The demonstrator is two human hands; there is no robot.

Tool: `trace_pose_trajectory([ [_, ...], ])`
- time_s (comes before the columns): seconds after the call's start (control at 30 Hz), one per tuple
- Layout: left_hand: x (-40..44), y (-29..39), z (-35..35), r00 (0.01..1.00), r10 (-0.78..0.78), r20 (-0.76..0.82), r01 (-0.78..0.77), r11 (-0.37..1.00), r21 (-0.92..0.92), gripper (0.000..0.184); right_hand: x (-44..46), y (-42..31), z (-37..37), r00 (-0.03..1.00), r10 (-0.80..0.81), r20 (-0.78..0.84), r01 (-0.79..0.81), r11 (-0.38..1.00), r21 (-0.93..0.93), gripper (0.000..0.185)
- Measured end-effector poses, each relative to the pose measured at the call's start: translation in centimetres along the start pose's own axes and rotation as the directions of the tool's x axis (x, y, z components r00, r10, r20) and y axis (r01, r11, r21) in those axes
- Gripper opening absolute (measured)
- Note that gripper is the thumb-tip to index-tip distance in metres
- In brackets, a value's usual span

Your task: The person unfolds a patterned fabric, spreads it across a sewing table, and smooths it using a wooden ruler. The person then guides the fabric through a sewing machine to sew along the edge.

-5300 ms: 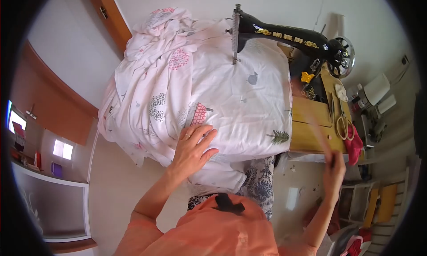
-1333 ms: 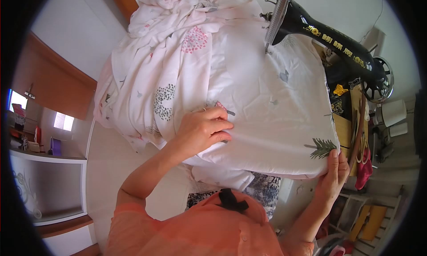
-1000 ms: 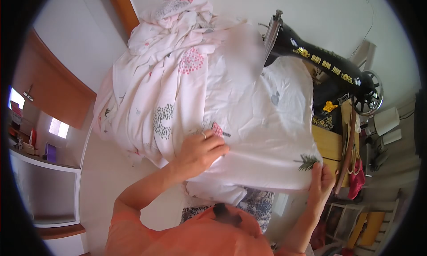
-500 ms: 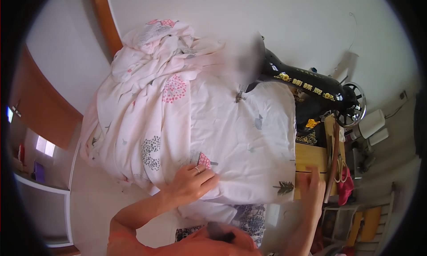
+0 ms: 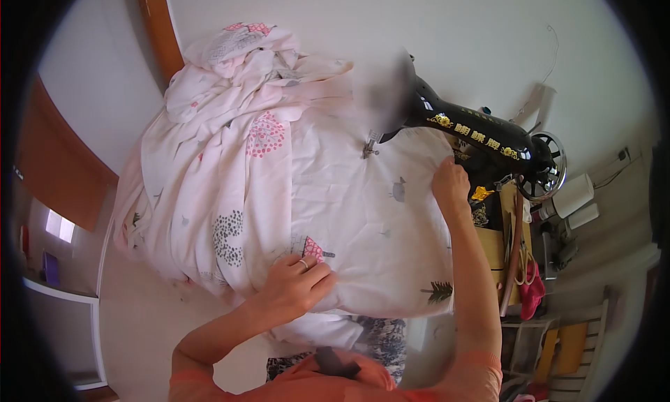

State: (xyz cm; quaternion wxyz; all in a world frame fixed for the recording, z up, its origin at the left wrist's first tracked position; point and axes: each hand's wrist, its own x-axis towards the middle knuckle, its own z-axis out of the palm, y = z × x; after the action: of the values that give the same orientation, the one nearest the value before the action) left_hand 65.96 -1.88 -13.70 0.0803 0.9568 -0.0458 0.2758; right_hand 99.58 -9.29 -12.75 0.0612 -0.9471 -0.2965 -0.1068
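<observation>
A large white and pale pink printed cloth (image 5: 349,213) is spread under the needle area of a black sewing machine (image 5: 481,133). My left hand (image 5: 296,287), wearing a ring, rests near the cloth's front edge, its fingers curled down on the fabric by a pink and grey print. At the right border of the cloth, close beside the machine's arm, my right hand (image 5: 451,184) has its fingers closed on the edge. Its fingertips are partly hidden. The presser foot (image 5: 370,145) stands on the cloth. A blurred patch hides part of the machine's head.
Bunched folds of the same cloth (image 5: 202,151) pile up on the left. Scissors (image 5: 524,264) and a pink cloth (image 5: 533,294) hang at the wooden table's right side. A metal handwheel (image 5: 548,166) is at the machine's right end. Behind stands a white wall (image 5: 307,18).
My right hand has moved up and away from me, from the table's front right to the cloth's right edge by the machine. My left hand stays on the same print.
</observation>
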Motion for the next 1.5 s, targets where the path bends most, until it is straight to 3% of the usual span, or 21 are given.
trace_pose_trajectory([
  [0.07, 0.0, 0.1, 0.0, 1.000, 0.000, -0.008, 0.000, 1.000, 0.001, 0.021, 0.1, -0.2, -0.4, 1.000, -0.025, -0.004, 0.024, 0.999, -0.047, 0.014],
  [0.17, 0.1, 0.1, 0.0, 1.000, 0.004, -0.008, -0.004, 1.000, 0.004, 0.021, -1.2, -1.2, -1.7, 0.998, -0.052, -0.019, 0.052, 0.998, 0.036, 0.018],
  [0.27, 0.1, 0.2, 0.1, 1.000, 0.003, 0.009, -0.003, 1.000, 0.008, 0.020, -3.6, -3.5, -2.2, 0.951, -0.234, -0.203, 0.287, 0.911, 0.294, 0.026],
  [0.37, 0.4, 0.1, 0.0, 1.000, 0.013, 0.021, -0.013, 1.000, 0.000, 0.019, -6.5, -5.8, -0.4, 0.908, -0.380, -0.175, 0.417, 0.780, 0.467, 0.038],
  [0.47, 0.4, -0.1, -0.2, 0.999, 0.014, 0.033, -0.014, 1.000, -0.016, 0.018, -8.9, -3.4, 0.3, 0.894, -0.414, -0.169, 0.438, 0.887, 0.145, 0.044],
  [0.5, 0.4, -0.2, 0.0, 1.000, 0.012, 0.023, -0.012, 1.000, -0.021, 0.018, -8.7, -1.8, 0.2, 0.922, -0.369, -0.117, 0.385, 0.905, 0.179, 0.045],
  [0.57, 0.3, -0.2, 0.1, 1.000, 0.004, 0.009, -0.004, 0.999, -0.033, 0.018, -8.0, 1.7, 0.8, 0.918, -0.344, -0.196, 0.378, 0.910, 0.172, 0.043],
  [0.67, 0.2, -0.1, 0.2, 1.000, -0.009, -0.001, 0.009, 0.999, -0.047, 0.018, -8.1, 3.0, 0.3, 0.892, -0.403, -0.202, 0.443, 0.867, 0.228, 0.042],
  [0.83, 0.1, 0.0, 0.2, 1.000, -0.022, -0.009, 0.021, 0.997, -0.073, 0.016, -7.7, 2.4, 0.4, 0.889, -0.406, -0.213, 0.446, 0.873, 0.198, 0.041],
  [1.0, 0.0, 0.1, 0.3, 0.999, -0.009, -0.050, 0.007, 0.999, -0.040, 0.015, -9.1, -1.0, -1.6, 0.886, -0.457, -0.077, 0.456, 0.832, 0.317, 0.043],
  [1.1, 0.0, 0.2, 0.2, 0.999, -0.014, -0.044, 0.012, 0.999, -0.037, 0.015, -9.6, -3.6, -2.7, 0.798, -0.600, -0.055, 0.572, 0.725, 0.384, 0.044],
  [1.23, 0.0, 0.3, 0.3, 0.999, -0.025, -0.038, 0.023, 0.999, -0.045, 0.013, -10.6, -5.1, -0.5, 0.673, -0.730, -0.117, 0.727, 0.626, 0.282, 0.048],
  [1.3, 0.1, 0.3, 0.2, 0.998, -0.037, -0.046, 0.034, 0.998, -0.052, 0.013, -11.3, -5.0, -1.0, 0.596, -0.798, -0.093, 0.771, 0.535, 0.346, 0.048],
  [1.43, 0.2, 0.4, 0.0, 0.997, -0.062, -0.055, 0.056, 0.993, -0.099, 0.013, -15.0, -3.9, -3.9, 0.498, -0.865, -0.060, 0.747, 0.393, 0.537, 0.047],
  [1.5, -0.1, 0.4, 0.2, 0.995, -0.074, -0.063, 0.067, 0.992, -0.103, 0.012, -17.0, -3.2, -5.3, 0.525, -0.847, -0.081, 0.708, 0.383, 0.593, 0.039],
])
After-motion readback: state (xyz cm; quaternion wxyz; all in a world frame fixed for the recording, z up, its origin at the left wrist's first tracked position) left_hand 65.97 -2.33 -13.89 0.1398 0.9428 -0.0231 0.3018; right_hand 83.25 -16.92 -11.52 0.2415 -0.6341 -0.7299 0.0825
